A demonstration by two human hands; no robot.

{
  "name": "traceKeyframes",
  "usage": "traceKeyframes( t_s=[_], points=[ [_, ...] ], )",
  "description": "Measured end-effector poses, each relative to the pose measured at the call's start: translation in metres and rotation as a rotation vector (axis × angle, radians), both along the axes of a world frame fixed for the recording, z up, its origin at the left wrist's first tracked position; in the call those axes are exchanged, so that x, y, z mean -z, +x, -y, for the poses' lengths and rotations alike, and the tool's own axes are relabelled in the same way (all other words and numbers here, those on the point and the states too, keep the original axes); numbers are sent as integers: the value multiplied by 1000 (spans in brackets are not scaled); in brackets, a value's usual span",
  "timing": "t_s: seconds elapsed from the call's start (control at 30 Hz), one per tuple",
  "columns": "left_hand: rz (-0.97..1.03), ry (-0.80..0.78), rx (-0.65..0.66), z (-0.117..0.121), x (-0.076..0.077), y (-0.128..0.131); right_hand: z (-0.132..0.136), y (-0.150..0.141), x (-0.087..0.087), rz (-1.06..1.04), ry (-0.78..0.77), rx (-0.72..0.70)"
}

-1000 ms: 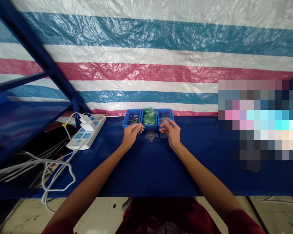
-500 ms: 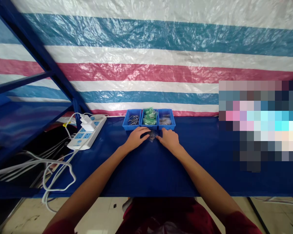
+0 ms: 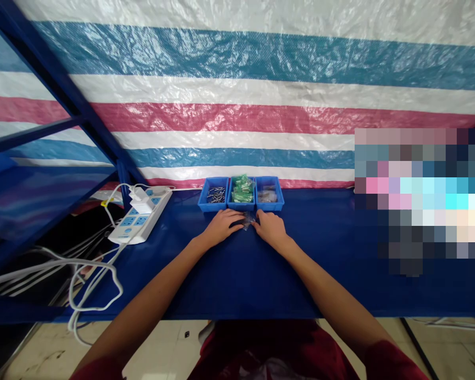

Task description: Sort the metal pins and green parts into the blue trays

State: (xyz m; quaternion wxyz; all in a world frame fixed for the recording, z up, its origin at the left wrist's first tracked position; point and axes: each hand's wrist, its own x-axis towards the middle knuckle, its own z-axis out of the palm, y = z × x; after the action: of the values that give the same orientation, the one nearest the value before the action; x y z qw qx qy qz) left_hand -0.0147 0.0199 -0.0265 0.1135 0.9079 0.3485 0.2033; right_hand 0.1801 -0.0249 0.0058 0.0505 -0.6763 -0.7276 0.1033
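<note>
On the blue tabletop (image 3: 245,285) stood three plastic bins (image 3: 241,206); before them, one clear plastic bag (image 3: 248,219) lay between the left hand (image 3: 220,227), loosely curved, and the right hand (image 3: 271,228), fingers curled; whether either gripped it, one could not tell.

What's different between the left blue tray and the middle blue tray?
The left tray holds loose, silvery and dark metal-looking pieces; the middle tray holds green packets. The middle tray's contents heap up past its back rim, while the left tray's lie low inside. Both trays are blue and stand side by side on the table.
</note>
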Motion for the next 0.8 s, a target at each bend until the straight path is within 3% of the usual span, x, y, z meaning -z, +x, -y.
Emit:
traceKeyframes(
  t_s=[0.27, 0.6, 0.8],
  points=[
    [-41, 60, 7, -1, -3, -1, -2, -1, 4, -10, 1, -26],
    [-133, 260, 63, 3, -7, 0, -2, -1, 3, 14, -18, -19],
    [-16, 333, -34, 5, -8, 0, -4, 0, 6, -21, 1, 6]
  ],
)
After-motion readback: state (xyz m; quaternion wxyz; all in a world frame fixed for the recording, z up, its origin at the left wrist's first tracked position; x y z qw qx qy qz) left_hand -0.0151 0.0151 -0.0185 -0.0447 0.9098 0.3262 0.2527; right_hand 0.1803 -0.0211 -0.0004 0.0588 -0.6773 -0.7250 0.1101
